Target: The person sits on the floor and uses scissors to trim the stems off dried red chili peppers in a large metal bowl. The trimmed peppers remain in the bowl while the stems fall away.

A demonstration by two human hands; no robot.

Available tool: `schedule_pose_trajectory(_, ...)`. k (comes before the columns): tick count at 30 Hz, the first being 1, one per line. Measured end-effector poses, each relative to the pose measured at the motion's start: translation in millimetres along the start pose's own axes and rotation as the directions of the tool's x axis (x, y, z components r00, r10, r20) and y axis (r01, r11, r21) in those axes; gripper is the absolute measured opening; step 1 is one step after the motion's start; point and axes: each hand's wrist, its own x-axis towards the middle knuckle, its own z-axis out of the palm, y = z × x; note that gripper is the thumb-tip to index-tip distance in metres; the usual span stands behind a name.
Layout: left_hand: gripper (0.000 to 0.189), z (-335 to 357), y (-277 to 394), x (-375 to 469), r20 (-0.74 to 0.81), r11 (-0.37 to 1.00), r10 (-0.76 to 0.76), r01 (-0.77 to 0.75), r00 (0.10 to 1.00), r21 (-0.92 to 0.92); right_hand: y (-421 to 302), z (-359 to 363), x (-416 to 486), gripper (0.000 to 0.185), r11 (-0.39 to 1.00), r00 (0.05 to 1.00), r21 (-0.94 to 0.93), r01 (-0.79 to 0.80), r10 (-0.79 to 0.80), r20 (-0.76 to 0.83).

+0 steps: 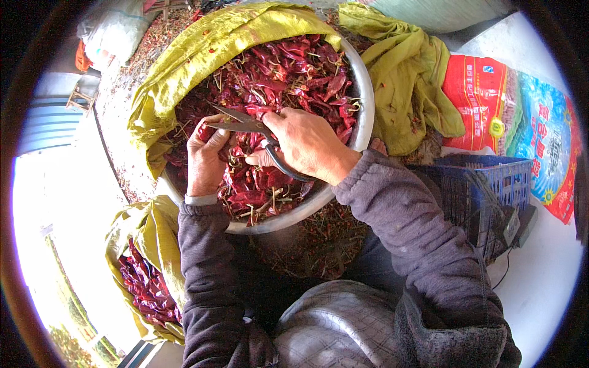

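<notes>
My right hand (308,145) grips a pair of scissors (244,126) with dark handles. Their blades are spread and point left, the lower one running just over the fingertips of my left hand (204,161). Between the thumb and fingers of that left hand is a dried red chili pepper (205,132), mostly covered by the fingers. Below both hands a wide metal basin (366,101) holds a heap of dried red chili peppers (294,64), many with pale stems. A yellow woven sack (179,78) drapes over the basin's far left rim.
At lower left, a second yellow sack (158,230) gapes, showing more dried chilies (147,290). Right of the basin lie a crumpled yellow sack (395,78), a red printed bag (474,101), a blue printed bag (543,124) and a blue plastic crate (501,177). Stem scraps (317,244) litter the floor.
</notes>
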Motion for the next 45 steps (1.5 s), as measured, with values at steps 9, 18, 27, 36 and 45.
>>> schedule_pose_trajectory(9, 0.013, -4, 6, 1, 0.03, 0.998, -0.064, 0.063, 0.998, 0.021, -1, -4, 0, 0.071, 0.999, 0.999, -0.012, 0.039, -0.039, 0.011)
schedule_pose_trajectory(18, 0.008, -2, 7, 3, 0.055, 0.997, -0.073, 0.074, 0.996, -0.018, -6, -2, -3, 0.058, 0.992, 0.999, -0.126, 0.032, -0.033, -0.009)
schedule_pose_trajectory(27, 0.014, 7, 12, 19, -0.082, 0.96, 0.069, -0.043, 0.994, 0.277, -5, -3, 5, 0.054, 0.98, 0.98, 0.179, -0.085, 0.115, -0.165)
schedule_pose_trajectory(36, 0.034, -46, -49, 75, 0.139, 0.093, 0.048, -0.143, 0.989, 0.985, 1, -28, 9, 0.07, 0.434, 0.873, 0.827, -0.357, 0.471, 0.129)
schedule_pose_trajectory(45, 0.028, -62, -62, 66, 0.214, -0.15, 0.066, -0.202, 0.975, 0.968, 7, -23, 22, 0.069, 0.573, 0.92, 0.786, -0.232, 0.393, -0.015)
